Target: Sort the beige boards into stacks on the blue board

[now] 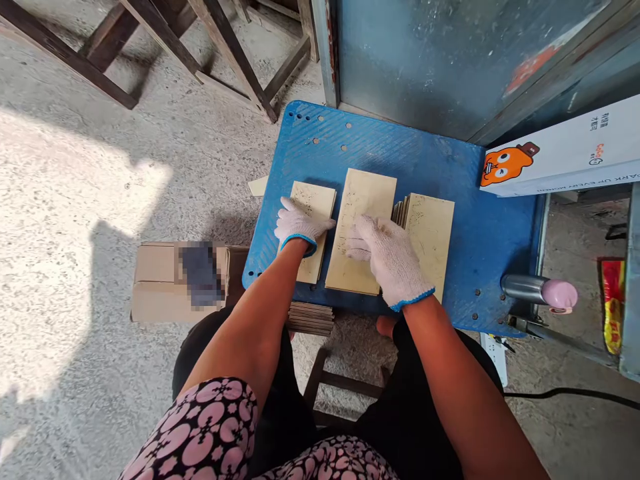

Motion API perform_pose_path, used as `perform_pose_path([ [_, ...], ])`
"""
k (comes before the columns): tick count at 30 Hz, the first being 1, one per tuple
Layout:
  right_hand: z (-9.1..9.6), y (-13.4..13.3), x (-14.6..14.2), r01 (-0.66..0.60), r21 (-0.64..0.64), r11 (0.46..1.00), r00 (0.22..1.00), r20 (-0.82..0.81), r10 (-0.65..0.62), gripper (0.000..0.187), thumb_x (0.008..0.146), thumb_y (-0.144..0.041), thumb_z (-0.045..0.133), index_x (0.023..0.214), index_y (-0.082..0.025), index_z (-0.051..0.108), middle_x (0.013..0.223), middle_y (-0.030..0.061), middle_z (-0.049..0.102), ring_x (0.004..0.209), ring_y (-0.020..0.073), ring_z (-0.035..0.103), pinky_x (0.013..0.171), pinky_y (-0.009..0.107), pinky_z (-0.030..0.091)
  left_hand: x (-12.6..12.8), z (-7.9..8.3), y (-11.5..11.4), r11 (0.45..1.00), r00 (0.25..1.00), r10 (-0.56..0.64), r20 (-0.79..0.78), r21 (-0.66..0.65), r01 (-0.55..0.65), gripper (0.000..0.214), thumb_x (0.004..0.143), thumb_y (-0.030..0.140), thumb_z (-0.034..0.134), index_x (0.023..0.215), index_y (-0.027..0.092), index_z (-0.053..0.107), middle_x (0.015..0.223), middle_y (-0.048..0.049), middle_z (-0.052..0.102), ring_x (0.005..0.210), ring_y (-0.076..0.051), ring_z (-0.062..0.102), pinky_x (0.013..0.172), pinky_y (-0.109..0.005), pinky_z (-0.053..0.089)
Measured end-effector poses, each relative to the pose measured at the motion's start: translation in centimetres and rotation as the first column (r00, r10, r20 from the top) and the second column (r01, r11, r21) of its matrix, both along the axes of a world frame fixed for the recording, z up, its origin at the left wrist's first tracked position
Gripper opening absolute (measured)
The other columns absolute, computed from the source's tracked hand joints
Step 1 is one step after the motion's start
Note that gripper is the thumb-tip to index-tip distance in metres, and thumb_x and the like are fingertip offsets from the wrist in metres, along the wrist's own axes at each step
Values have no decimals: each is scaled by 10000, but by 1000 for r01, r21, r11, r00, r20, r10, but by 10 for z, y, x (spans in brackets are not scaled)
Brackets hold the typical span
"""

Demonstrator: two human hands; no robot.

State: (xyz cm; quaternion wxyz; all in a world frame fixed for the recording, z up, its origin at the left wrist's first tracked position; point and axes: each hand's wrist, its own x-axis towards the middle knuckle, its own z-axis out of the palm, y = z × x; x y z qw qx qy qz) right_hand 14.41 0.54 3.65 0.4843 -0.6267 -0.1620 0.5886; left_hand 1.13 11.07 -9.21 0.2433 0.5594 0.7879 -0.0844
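Note:
Both of my hands wear pale knitted gloves with blue cuffs. My left hand (299, 225) lies across the left stack of thin pale boards (315, 200), fingers spread towards its left edge and thumb reaching its right edge. Over the middle stack of boards (367, 190), which is longer, is my right hand (393, 257). Its fingers are bent together near the top board; whatever may be between them is hidden. A third board stack (433, 227) lies to the right, partly behind my right wrist, with several board edges fanned along its left side.
The stacks lie on a blue plastic table (310, 167). A white printed box (565, 147) and a steel flask (525, 288) with a pink lid are on the right. More boards (310, 319) sit below the front edge. A cardboard box (157, 280) stands left; wooden frames (230, 53) are behind.

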Motion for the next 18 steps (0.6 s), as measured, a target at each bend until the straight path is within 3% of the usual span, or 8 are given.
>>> perform_pose_path([
  [9, -7, 0, -1, -42, 33, 999, 999, 1, 42, 347, 798, -550, 719, 793, -210, 648, 693, -16, 579, 648, 124, 586, 643, 263, 555, 0, 2, 5, 1000, 1000, 14, -11, 0, -14, 1300, 538, 543, 853, 1572, 68, 224, 1438, -287, 496, 1311, -444, 540, 1073, -511, 486],
  [18, -9, 0, -3, -93, 8, 996, 996, 3, 93, 416, 774, -602, 716, 821, -197, 640, 744, -14, 559, 725, 122, 575, 697, 257, 566, -1, 4, 7, 1000, 1000, -3, 8, -28, 3, 1308, 560, 544, 839, 1573, 34, 186, 1461, -321, 457, 1351, -455, 497, 1103, -527, 452],
])
